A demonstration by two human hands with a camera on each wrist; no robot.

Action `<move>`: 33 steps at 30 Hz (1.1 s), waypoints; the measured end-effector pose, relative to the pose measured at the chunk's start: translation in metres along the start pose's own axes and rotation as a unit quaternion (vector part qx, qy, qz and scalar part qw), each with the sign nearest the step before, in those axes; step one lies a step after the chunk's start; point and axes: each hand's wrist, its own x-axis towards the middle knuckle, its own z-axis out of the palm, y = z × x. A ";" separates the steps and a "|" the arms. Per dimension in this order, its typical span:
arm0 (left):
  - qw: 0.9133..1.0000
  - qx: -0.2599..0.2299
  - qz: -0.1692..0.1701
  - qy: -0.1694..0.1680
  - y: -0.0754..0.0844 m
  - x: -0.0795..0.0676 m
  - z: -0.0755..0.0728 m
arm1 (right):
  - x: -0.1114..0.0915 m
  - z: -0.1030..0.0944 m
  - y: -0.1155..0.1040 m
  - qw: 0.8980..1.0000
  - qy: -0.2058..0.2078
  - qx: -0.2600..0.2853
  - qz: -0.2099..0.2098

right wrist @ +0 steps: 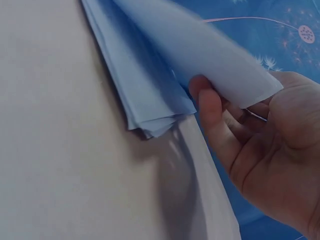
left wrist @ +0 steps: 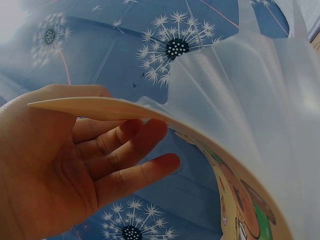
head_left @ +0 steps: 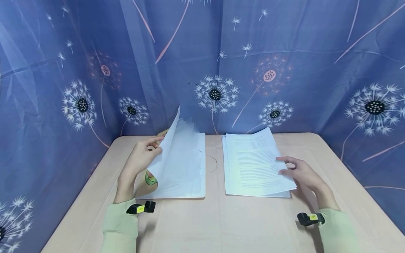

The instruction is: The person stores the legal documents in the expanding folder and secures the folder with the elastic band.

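Note:
On the left of the table lies a folder with clear plastic sleeves (head_left: 183,172), opened out. Its tan cover (left wrist: 235,185) carries cartoon pictures and bends upward in the left wrist view. My left hand (head_left: 139,158) pinches the cover's edge, thumb on one face and fingers on the other. To the right is a stack of papers (right wrist: 135,75) with slightly uneven edges. My right hand (head_left: 305,174) pinches the right edge of the top printed sheet (head_left: 257,158), whose near right corner is lifted off the stack. Part of the folder's cover is hidden behind the raised sleeves.
Both piles rest on a beige tabletop (head_left: 190,225), with a narrow gap between them. A thin curved line (head_left: 216,163) shows in that gap. A blue dandelion-print curtain (head_left: 177,70) stands behind the table and along its sides.

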 end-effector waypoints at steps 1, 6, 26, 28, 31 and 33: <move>1.000 0.000 -0.001 0.000 0.000 0.000 0.000 | -0.001 -0.001 0.000 1.000 0.003 -0.002 -0.001; 1.000 0.000 -0.003 0.000 0.000 0.000 0.001 | 0.000 -0.003 -0.001 1.000 0.017 -0.002 -0.013; 1.000 -0.002 -0.006 0.003 -0.001 -0.001 -0.001 | -0.004 -0.010 -0.020 0.996 0.062 0.055 -0.045; 1.000 -0.001 -0.006 0.002 -0.001 -0.001 -0.001 | -0.005 -0.011 -0.023 0.995 0.067 0.061 -0.044; 1.000 -0.002 -0.005 0.002 -0.001 0.000 -0.001 | -0.006 -0.012 -0.027 0.994 0.068 0.078 -0.037; 1.000 -0.002 -0.003 0.000 -0.001 0.000 -0.001 | -0.005 -0.012 -0.029 0.994 0.069 0.081 -0.036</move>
